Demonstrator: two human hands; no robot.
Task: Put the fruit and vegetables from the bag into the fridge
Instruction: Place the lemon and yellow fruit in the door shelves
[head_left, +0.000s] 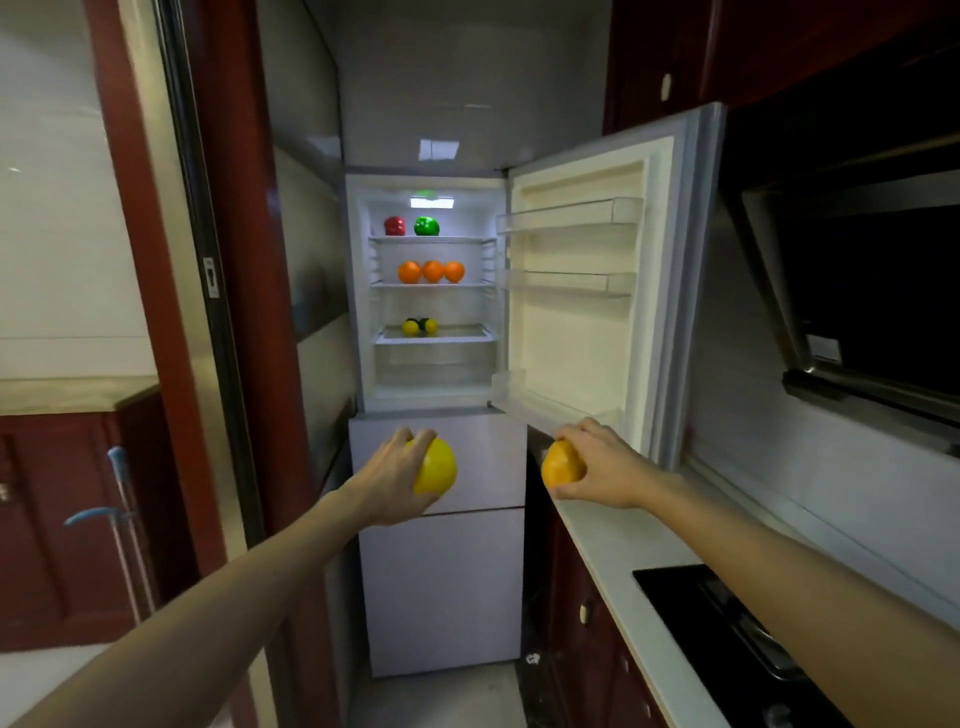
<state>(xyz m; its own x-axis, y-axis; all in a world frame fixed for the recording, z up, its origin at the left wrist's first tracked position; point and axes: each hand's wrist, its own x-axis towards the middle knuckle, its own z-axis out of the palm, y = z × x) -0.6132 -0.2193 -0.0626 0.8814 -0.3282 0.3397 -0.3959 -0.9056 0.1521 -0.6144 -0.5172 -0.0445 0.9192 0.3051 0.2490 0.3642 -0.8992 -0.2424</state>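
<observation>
Two arms reach toward the open fridge (359, 312), and nothing stands between the hands and its shelves. The door (571, 343) is swung wide to the right, over the end of a pale counter (613, 540) that carries a black hob (727, 639). A dark hood (857, 291) hangs above. Blue-handled poles (122, 519) lean at the far left.

The left hand (395, 480) grips a yellow fruit (436, 474), in front of the fridge's lower drawers. It is roundish, its slightly longer axis near upright. The right hand (597, 467) grips an orange fruit (561, 463) at the counter's edge, also roughly upright.

The top shelf holds a red pepper (395, 226) beside a green pepper (426, 226). The next holds three oranges (431, 272) in a row. The third holds lemons (410, 327) with something dark. The door racks show nothing.
</observation>
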